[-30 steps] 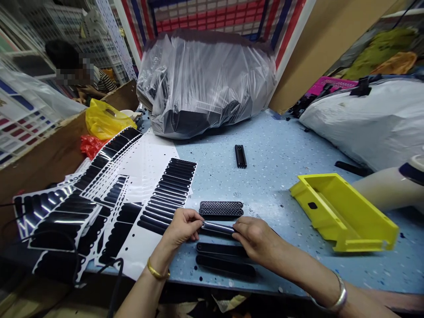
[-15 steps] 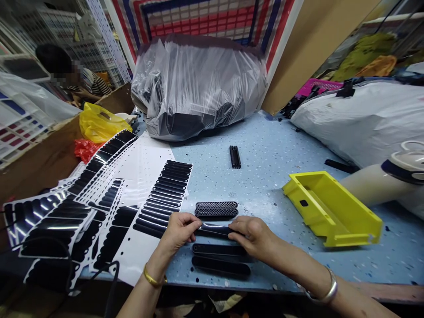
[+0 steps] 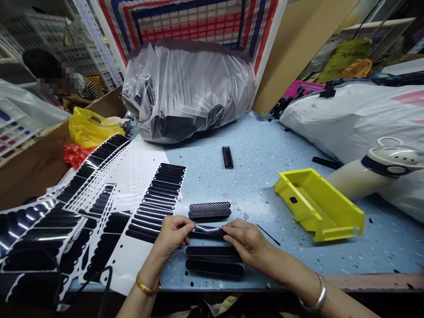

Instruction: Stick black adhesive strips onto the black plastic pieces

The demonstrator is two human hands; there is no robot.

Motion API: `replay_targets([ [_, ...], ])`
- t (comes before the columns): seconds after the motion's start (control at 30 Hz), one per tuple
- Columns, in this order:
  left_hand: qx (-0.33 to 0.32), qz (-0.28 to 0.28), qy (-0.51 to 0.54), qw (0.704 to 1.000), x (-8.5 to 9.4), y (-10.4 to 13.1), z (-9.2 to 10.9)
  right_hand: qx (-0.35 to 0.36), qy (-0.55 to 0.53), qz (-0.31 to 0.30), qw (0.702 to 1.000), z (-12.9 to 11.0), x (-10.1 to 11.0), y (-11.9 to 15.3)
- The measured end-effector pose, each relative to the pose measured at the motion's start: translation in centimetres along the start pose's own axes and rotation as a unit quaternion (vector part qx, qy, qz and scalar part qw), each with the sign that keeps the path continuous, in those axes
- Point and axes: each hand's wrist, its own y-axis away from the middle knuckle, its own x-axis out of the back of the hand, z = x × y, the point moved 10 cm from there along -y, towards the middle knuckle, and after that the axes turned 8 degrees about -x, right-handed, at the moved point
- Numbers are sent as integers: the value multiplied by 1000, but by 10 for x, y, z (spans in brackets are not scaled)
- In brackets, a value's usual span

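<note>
My left hand (image 3: 172,234) and my right hand (image 3: 244,240) each pinch one end of a glossy black oblong strip (image 3: 208,231), held flat just above the blue speckled table (image 3: 265,176). Just beyond it lies a black perforated oblong grille (image 3: 210,210). Two more black oblong pieces (image 3: 213,260) lie side by side in front of my hands near the table edge. White backing sheets with rows of black oblong stickers (image 3: 159,198) spread out to the left of my left hand.
A yellow plastic bin (image 3: 318,205) lies to the right. A small black ribbed part (image 3: 227,157) sits mid-table. A large clear plastic bag of black parts (image 3: 188,88) stands at the back, a white sack (image 3: 351,119) at right. Another person (image 3: 56,75) sits far left.
The view has drifted right, so everything sits further left in frame. Both hands keep hold of the glossy strip's ends, with little change in their pose.
</note>
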Motion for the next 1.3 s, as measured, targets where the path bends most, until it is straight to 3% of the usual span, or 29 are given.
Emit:
replay_targets([
  [0.33, -8, -6, 1, 1000, 0, 2, 3, -22, -32, 11, 999, 6, 3, 2],
  [0.77, 0, 2, -5, 1000, 1, 2, 1, 18, -60, 40, 997, 15, 2, 5],
  [0.97, 5, -2, -24, 1000, 1, 1, -2, 123, 2, 106, 987, -13, 8, 13],
  [1.07, -7, -9, -54, 999, 1, 3, -3, 127, -4, 117, 985, -11, 8, 14],
  [1.17, -111, 18, -166, 980, 7, 8, 20, 119, -28, 124, 985, -5, 8, 15],
  [1.23, -248, 53, -261, 931, 4, 21, 54, 113, -32, 121, 986, -2, 6, 15],
  [1.3, -370, 59, -319, 870, -12, 40, 85, 108, -33, 118, 986, 1, 3, 15],
])
